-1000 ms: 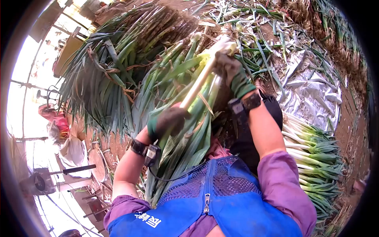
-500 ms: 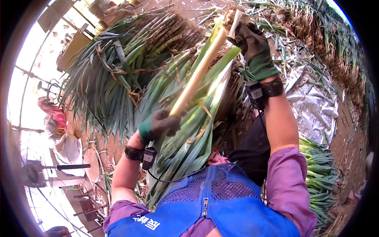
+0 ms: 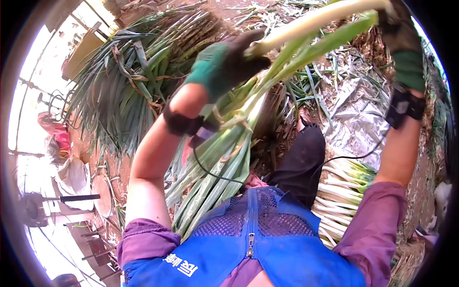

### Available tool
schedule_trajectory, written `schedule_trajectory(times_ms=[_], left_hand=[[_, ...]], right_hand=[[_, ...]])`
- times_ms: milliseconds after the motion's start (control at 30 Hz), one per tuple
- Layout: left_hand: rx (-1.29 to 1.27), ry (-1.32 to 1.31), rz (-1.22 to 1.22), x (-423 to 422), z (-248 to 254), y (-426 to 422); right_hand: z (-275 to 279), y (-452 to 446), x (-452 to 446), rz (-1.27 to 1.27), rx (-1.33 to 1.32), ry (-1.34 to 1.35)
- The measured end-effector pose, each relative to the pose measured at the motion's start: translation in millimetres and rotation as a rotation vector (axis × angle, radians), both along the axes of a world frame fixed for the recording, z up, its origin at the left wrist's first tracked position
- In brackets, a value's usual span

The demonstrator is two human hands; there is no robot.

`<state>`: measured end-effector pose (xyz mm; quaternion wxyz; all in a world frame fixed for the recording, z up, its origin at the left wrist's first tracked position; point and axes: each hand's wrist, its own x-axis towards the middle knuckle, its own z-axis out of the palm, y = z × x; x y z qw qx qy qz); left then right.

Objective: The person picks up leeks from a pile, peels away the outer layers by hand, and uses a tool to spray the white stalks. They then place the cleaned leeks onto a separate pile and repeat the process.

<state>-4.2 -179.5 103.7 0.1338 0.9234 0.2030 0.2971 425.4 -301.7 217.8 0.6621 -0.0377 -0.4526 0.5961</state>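
A long green onion (image 3: 315, 25) with a thick pale stalk stretches across the top of the head view. My right hand (image 3: 400, 40), in a dark glove with a green cuff, is closed around its far right end. Lower on the stalk, my left hand (image 3: 229, 62), gloved alike, has its thumb and fingers around it; motion blurs them somewhat. A loose green leaf (image 3: 330, 45) hangs just under the stalk. Beneath my left hand, more green onion leaves (image 3: 215, 167) spread across my lap.
A big heap of untrimmed green onions (image 3: 138, 81) lies at upper left. White stalks (image 3: 337, 201) are laid in a row beside my right leg, near crumpled white sheeting (image 3: 354, 129). A round wooden stool top (image 3: 103, 196) and a fan (image 3: 36, 208) stand at left.
My right hand has moved right and upward with the stalk's end. My left hand has risen towards the top centre. The stalk now lies nearly level, and the white stalks at right show more.
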Motion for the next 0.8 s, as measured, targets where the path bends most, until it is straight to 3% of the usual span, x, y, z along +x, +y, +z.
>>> schedule_trajectory(times_ms=[33, 67, 100, 200, 267, 367, 400, 500, 600, 633, 700, 733, 800], left_hand=[[0.006, -0.065, -0.051, 8, -5, 0], [0.009, -0.129, -0.102, 13, -10, -1], [-0.005, -0.159, -0.111, 17, -13, -3], [-0.026, -0.155, -0.075, 12, -49, 7], [-0.191, 0.010, -0.023, 0, -80, 12], [-0.375, 0.435, 0.054, -16, -103, 4], [-0.551, 0.474, -0.016, -20, -120, 8], [-0.564, 0.669, 0.088, -21, -186, 15], [-0.702, 0.746, 0.129, -19, -188, 3], [-0.741, 0.713, 0.096, -20, -201, 6], [-0.770, 0.605, 0.099, -23, -229, 8], [-0.752, 0.527, 0.098, -25, -253, 9], [-0.749, 0.549, 0.140, -25, -239, 0]], right_hand=[[21, -30, 24, -0.629, -0.009, -0.309], [35, -61, 29, -1.006, -0.039, -0.490], [42, -96, 30, -1.196, -0.043, -0.560], [54, -199, 30, -1.526, -0.167, -0.654], [51, -262, 26, -1.637, -0.281, -0.636], [26, -361, 37, -1.941, -0.539, -0.916], [13, -388, 37, -1.999, -0.645, -0.994], [-32, -444, 32, -2.069, -1.038, -1.236], [-72, -442, 23, -1.936, -1.465, -1.423], [-85, -427, 24, -1.883, -1.478, -1.417], [-117, -391, 40, -1.816, -1.262, -1.385], [-160, -390, 69, -1.831, -0.723, -1.218], [-170, -343, 94, -1.659, -0.883, -1.564]])
